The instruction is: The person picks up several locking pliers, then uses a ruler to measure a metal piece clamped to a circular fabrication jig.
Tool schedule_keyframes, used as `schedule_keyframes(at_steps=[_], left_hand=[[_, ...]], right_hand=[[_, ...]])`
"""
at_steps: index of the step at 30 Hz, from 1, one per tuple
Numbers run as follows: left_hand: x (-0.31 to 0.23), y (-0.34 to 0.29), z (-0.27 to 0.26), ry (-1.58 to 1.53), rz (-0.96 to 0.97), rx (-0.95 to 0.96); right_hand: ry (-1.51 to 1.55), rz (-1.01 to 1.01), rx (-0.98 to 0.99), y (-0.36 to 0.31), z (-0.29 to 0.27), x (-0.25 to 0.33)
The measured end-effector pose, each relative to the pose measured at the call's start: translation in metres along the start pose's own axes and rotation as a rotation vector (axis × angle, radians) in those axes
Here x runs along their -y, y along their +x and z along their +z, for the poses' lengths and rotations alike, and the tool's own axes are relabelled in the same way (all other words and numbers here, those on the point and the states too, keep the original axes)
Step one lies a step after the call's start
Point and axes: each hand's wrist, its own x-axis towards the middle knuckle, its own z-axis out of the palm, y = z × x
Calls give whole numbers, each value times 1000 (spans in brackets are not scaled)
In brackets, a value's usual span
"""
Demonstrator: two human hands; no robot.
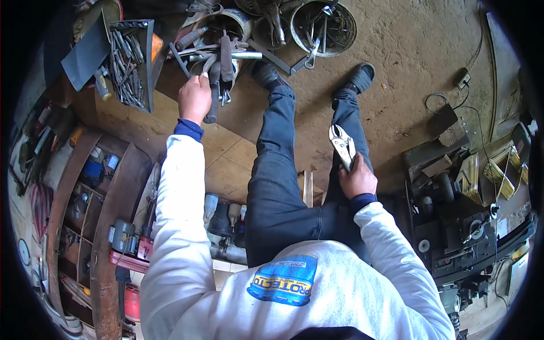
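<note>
My right hand point(358, 179) is wrapped round the lower end of a pair of silver locking pliers point(343, 147), held above my right thigh with the jaws pointing away. My left hand point(194, 98) reaches forward to the front of a bucket point(245, 21) crammed with tools. Its fingers are closed among handles; what they grip, if anything, I cannot make out. Beside the fingers hangs a dark thick handle point(213, 93). A brown-handled tool point(226, 59) and a silver bar point(246, 55) stick out just beyond.
Left of the bucket, a tray point(150, 68) holds many metal bits. Another tool bucket point(352, 34) stands at the far right, with a wrench point(312, 55) over its rim. Wooden shelving point(122, 192) is at my left, machinery point(447, 221) at my right. A cable point(479, 113) crosses the floor.
</note>
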Motion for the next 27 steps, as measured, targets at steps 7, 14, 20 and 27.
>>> schedule_keyframes(at_steps=[7,14,20,27], left_hand=[[-5,12,-7,14,32,-28],[28,12,-40,-182,176,186],[15,-7,-77,-425,123,556],[-14,-33,-103,-211,223,456]], right_hand=[[-5,-37,-45,1,1,-4],[-18,-27,-13,3,-1,-5],[-14,-26,-41,2,-2,-4],[-21,-34,-34,1,-4,-3]])
